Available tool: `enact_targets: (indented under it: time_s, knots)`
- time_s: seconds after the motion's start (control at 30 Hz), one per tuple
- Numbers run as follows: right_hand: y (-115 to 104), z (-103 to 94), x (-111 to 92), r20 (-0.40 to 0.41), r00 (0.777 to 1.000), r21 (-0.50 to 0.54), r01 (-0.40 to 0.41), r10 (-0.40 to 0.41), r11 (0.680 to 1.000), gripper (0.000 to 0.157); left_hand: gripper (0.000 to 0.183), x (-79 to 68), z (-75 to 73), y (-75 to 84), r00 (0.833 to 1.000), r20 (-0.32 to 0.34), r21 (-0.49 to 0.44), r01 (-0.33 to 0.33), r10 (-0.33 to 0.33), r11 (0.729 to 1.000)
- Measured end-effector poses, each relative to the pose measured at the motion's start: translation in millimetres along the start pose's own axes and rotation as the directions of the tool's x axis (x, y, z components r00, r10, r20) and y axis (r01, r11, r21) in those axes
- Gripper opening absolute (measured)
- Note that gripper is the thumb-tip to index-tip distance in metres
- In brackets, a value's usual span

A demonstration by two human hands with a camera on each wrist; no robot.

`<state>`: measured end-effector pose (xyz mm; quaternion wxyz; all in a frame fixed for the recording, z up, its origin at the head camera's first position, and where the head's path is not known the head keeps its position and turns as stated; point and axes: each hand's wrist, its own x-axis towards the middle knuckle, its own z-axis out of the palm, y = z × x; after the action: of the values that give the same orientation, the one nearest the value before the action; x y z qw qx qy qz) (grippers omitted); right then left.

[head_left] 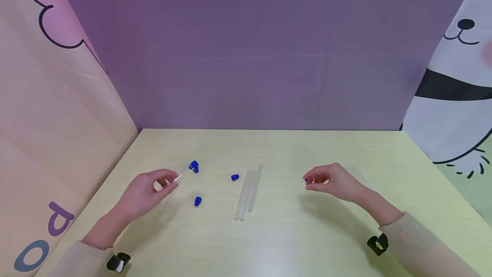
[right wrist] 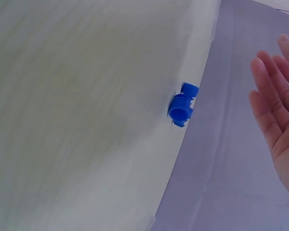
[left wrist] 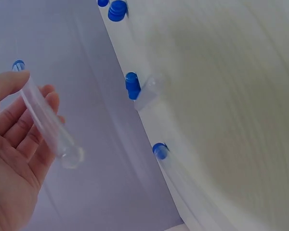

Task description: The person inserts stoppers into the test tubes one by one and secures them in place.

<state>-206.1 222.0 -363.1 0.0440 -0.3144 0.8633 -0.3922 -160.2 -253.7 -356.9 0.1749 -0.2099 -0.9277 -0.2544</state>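
My left hand (head_left: 150, 191) grips a clear plastic test tube (left wrist: 50, 118) between thumb and fingers, above the table's left side. In the left wrist view a blue cap (left wrist: 19, 65) shows at the tube's upper end, beside the thumb. My right hand (head_left: 332, 181) is raised over the right side; in the head view its thumb and forefinger pinch a small blue cap (head_left: 306, 180), mostly hidden by the fingertips. Blue caps lie between the hands: a cluster (head_left: 194, 166) beyond the left hand, one cap (head_left: 197, 201) nearer, another cap (head_left: 235, 177) by the middle.
Several clear tubes (head_left: 247, 195) lie side by side at mid table. A tube with a blue cap (left wrist: 160, 151) lies on the table in the left wrist view. A purple cloth (head_left: 246, 54) stands behind the table (head_left: 292, 243), with printed cloths at both sides.
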Motion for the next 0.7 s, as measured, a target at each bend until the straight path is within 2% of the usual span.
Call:
enact_targets:
  time_s: [0.27,0.57,0.7]
  knots:
    - [3.2,-5.5,-2.7,-0.004,1.0,-0.038,-0.011,0.011,0.999,0.026,0.018,-0.5,-0.1,-15.1,0.998,-0.036,0.04,-0.059,0.06,0.997]
    - [9.5,-7.0,-4.2,-0.006,1.0,-0.055,-0.03,0.029,0.998,0.026,0.026,-1.6,-0.5,-31.0,0.999,0.04,0.028,0.023,-0.024,0.999]
    - [11.3,-7.3,-5.6,-0.001,0.999,-0.072,-0.037,0.037,0.997,0.028,0.026,-2.6,-0.6,-37.4,0.998,0.054,0.016,0.029,-0.03,0.999]
